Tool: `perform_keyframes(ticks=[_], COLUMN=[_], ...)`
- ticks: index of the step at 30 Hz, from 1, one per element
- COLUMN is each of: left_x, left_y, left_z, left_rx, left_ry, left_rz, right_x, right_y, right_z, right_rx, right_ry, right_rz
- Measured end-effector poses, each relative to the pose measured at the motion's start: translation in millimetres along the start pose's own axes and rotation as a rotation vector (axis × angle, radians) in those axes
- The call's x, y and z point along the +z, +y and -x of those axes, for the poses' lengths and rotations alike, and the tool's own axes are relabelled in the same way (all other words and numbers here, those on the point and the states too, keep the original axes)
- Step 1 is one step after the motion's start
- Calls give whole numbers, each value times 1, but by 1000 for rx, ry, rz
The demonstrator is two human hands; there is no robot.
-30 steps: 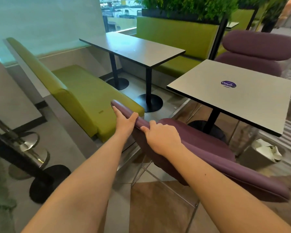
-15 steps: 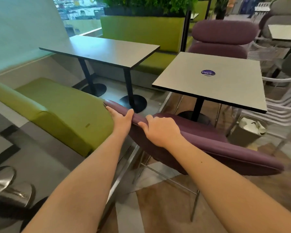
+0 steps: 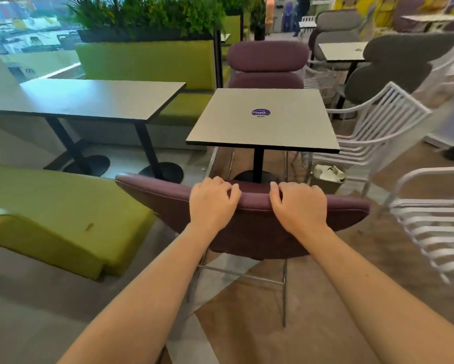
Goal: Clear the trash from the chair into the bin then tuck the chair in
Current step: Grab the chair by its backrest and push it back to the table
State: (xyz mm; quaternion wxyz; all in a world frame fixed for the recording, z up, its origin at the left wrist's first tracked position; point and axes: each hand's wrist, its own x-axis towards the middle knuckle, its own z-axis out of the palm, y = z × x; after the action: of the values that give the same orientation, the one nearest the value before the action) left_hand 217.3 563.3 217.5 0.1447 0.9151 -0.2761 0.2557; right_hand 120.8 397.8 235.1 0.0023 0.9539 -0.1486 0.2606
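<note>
A purple padded chair (image 3: 249, 232) stands in front of me, its back facing me and squarely in line with the small square table (image 3: 262, 122). My left hand (image 3: 211, 203) and my right hand (image 3: 299, 206) both grip the top edge of the chair's backrest, side by side. The seat is hidden behind the backrest. A small bin (image 3: 328, 178) holding crumpled white paper trash sits on the floor to the right of the table's black post.
A second purple chair (image 3: 268, 64) faces me across the table. White wire chairs (image 3: 373, 132) crowd the right side. A green bench (image 3: 50, 219) lies at the left, with a long grey table (image 3: 89, 98) behind it.
The chair has swung round from an angled position to face the table straight on. My hands have spread apart along the backrest, and my view has turned right.
</note>
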Motion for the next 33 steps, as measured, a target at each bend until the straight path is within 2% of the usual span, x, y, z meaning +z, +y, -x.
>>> perform_keyframes(ticks=[4,7,9,14,18,23,30,33], left_x=[-6,-6,-7,-13,-18,-19,-30,-39], left_y=[51,67,68,84,98,104,94,91], left_z=[-11,-14,-12,-6,4,20,38,43], left_rx=[150,384,423,352,315,91,96,157], left_ry=[-163,-259,-281,-330,-308,-240,-199,-260], left_rz=[14,-226,-306,-347,-223,28,17,-8], right_x=[-3,1,2,3,-5,-14,-34,-42], right_y=[43,56,58,71,84,82,59,55], right_z=[14,21,20,17,22,37,64,69], right_rx=[83,46,29,-30,-12,30,89,123], right_ry=[29,51,53,68,28,-7,-51,-124], right_rz=[84,80,79,57,34,1,27,34])
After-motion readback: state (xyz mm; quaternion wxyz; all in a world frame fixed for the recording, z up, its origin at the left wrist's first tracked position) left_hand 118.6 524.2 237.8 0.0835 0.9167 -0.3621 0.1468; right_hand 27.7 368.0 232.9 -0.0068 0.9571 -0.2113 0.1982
